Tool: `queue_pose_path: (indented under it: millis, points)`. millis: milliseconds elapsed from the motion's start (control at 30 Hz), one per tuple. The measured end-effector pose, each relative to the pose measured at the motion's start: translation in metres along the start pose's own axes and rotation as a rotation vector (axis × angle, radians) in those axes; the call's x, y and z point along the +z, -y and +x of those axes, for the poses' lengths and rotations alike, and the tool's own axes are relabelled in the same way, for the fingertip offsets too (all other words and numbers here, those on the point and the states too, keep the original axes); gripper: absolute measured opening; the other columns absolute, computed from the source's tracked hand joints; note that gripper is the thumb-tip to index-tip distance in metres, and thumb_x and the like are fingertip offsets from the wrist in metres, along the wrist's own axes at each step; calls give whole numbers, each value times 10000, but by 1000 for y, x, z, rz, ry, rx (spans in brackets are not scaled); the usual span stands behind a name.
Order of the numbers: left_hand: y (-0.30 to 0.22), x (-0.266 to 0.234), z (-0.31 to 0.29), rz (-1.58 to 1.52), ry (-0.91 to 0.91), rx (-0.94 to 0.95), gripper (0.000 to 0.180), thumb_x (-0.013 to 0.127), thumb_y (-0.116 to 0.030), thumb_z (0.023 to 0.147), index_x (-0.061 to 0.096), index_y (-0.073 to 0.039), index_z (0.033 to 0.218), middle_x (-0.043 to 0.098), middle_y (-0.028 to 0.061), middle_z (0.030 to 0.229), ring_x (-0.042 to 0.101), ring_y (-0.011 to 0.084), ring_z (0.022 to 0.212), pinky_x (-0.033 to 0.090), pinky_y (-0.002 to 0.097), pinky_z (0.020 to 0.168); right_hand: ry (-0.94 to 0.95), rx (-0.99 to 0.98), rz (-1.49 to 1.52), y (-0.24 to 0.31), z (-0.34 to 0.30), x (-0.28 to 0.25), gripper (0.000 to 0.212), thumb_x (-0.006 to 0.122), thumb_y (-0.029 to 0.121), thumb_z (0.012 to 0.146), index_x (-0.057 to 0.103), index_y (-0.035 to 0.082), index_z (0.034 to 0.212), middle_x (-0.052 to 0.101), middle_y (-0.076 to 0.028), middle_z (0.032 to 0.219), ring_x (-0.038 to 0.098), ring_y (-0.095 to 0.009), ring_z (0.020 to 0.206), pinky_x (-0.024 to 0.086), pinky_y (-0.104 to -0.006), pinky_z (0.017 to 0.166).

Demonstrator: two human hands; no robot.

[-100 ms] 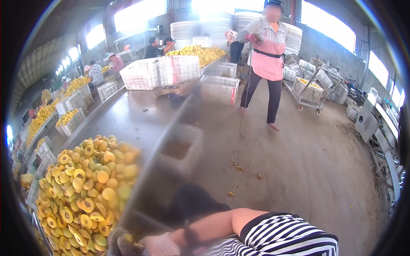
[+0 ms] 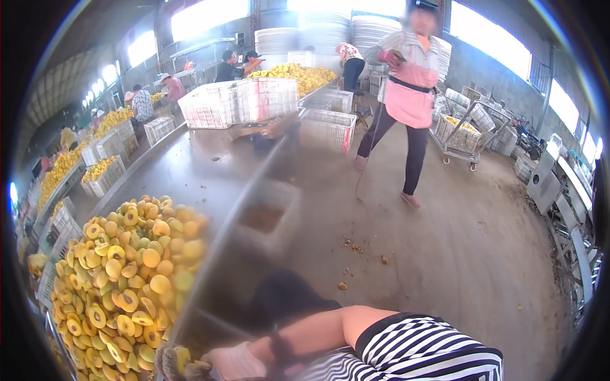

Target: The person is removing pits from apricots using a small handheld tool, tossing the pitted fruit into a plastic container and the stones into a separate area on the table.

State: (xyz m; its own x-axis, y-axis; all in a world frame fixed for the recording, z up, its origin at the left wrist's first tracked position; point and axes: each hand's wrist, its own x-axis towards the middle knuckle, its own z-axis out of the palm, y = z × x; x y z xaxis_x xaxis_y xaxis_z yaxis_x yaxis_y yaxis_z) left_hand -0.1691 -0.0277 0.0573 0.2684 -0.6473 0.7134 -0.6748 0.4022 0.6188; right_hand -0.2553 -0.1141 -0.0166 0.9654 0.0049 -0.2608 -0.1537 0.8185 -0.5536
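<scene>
A large heap of yellow-orange stone fruit (image 2: 121, 273), much of it halved with brown hollows showing, lies on the metal table at the left. At the heap's near edge my left hand (image 2: 166, 363), in a grey knitted glove, is closed around a yellow fruit (image 2: 183, 355). My right hand (image 2: 230, 363) meets it from the right, wearing a pale covering. Its fingers are curled and cut off by the lower edge, so what they hold is hidden. A striped sleeve (image 2: 426, 349) covers my right upper arm.
The metal table (image 2: 184, 162) carries white plastic crates (image 2: 264, 101) at its far end. A person in a pink apron (image 2: 410, 105) walks on the right, holding a thin rod. A loaded trolley (image 2: 460, 136) stands beyond. Fruit scraps (image 2: 353, 246) dot the floor.
The person in the pink apron has stepped right and nearer. My gloved left hand has shifted slightly left, and the yellow fruit in it shows more.
</scene>
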Motion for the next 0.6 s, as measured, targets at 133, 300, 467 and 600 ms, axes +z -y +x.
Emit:
queue_pose_path:
  millis: [133,300,467,600]
  points:
    - [-11,-23,2,-82,170,93,227,595,-115,918,624,26,1093,663,140,1016,626,203,865,527,321,737,305,197,180,-51,41,-59,274,415,278,960,652,141,940,626,-21,764,599,-158,700,472,-297,651]
    - [-44,-13,6,-514,-120,-446,372,474,-353,945,552,-5,840,573,101,765,524,166,672,462,292,645,48,-119,-359,-34,-8,36,202,483,224,928,623,113,833,590,31,694,563,-168,599,446,-300,540]
    - [-7,-37,2,-272,-84,-209,389,459,-348,959,558,0,815,579,83,732,532,157,637,466,288,627,85,-110,-652,-24,0,50,148,531,185,899,613,106,805,568,0,659,539,-134,588,435,-298,525]
    - [28,-105,-44,493,74,42,287,517,-242,941,591,-18,1104,631,96,970,598,198,878,486,321,814,230,-157,-790,-39,36,48,115,569,153,877,605,100,782,551,-25,631,519,-108,579,426,-297,513]
